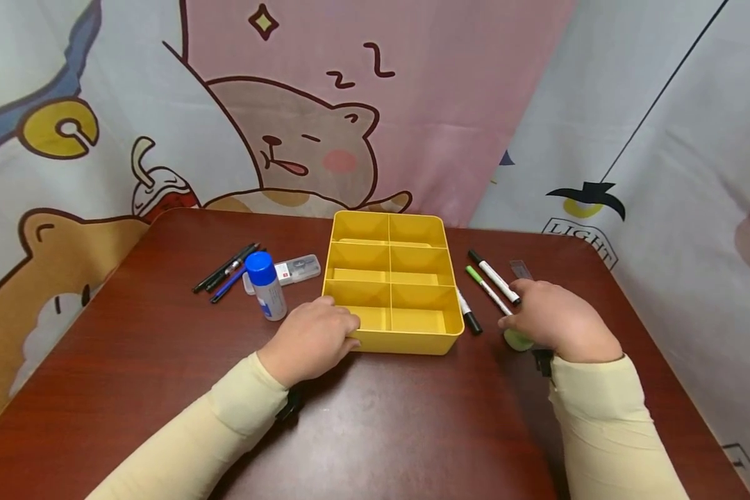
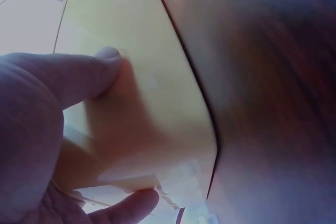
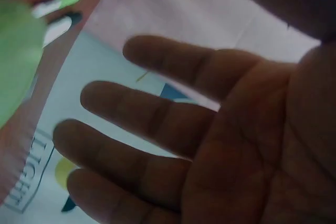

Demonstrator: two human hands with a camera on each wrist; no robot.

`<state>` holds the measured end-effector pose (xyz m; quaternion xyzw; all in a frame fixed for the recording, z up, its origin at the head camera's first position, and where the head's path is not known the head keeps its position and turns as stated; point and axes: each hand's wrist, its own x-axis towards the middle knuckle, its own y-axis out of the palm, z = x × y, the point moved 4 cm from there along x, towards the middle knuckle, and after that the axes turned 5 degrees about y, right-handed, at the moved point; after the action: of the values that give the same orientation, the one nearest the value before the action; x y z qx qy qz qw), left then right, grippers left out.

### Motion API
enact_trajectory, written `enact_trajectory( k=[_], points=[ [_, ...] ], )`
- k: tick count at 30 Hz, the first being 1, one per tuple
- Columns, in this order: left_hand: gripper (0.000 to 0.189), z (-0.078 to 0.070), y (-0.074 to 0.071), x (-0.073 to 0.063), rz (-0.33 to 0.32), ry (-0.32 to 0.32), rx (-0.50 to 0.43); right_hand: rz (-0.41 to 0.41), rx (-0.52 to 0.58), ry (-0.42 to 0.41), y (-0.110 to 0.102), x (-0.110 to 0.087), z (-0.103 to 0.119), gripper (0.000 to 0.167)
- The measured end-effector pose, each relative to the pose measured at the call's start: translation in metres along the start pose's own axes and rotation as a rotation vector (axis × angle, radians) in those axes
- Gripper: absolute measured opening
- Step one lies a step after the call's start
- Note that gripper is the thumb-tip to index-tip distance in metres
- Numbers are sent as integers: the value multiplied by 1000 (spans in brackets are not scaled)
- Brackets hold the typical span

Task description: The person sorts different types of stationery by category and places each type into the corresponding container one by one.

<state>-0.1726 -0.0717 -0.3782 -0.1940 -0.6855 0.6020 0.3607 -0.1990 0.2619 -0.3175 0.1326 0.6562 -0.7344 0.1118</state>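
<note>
My left hand (image 1: 315, 339) grips the near left corner of a yellow divided box (image 1: 406, 342). In the left wrist view the thumb (image 2: 100, 74) lies against one outer wall and a finger curls round the corner. At the right, my right hand (image 1: 559, 321) hovers over a pale green rounded object (image 1: 517, 339), partly hidden under it. The right wrist view has the fingers (image 3: 131, 103) spread and relaxed, with the green object (image 3: 18, 56) apart from the fingertips. Just beyond that hand lie a green-capped pen (image 1: 489, 289), a black-capped marker (image 1: 494, 276) and a clear strip (image 1: 520, 269).
Left of the box stands a white bottle with a blue cap (image 1: 266, 286), before a clear plastic case (image 1: 298, 269). Several dark and blue pens (image 1: 228, 269) lie farther left. Another marker (image 1: 469, 312) rests against the box's right side. A printed curtain (image 1: 437, 104) hangs behind the table.
</note>
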Motion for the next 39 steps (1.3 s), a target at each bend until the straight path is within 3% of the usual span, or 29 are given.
enact_trajectory(
  k=[11, 21, 34, 39],
  points=[
    [25, -1, 1, 0, -31, 10, 16, 76, 30, 12, 8, 4, -12, 77],
    [25, -1, 1, 0, -38, 11, 31, 63, 55, -4, 11, 3, -12, 28],
    [24, 0, 1, 0, -25, 8, 20, 78, 58, -25, 21, 13, -14, 16],
    [24, 0, 1, 0, -30, 8, 17, 95, 53, -44, 26, 16, -13, 18]
  ],
)
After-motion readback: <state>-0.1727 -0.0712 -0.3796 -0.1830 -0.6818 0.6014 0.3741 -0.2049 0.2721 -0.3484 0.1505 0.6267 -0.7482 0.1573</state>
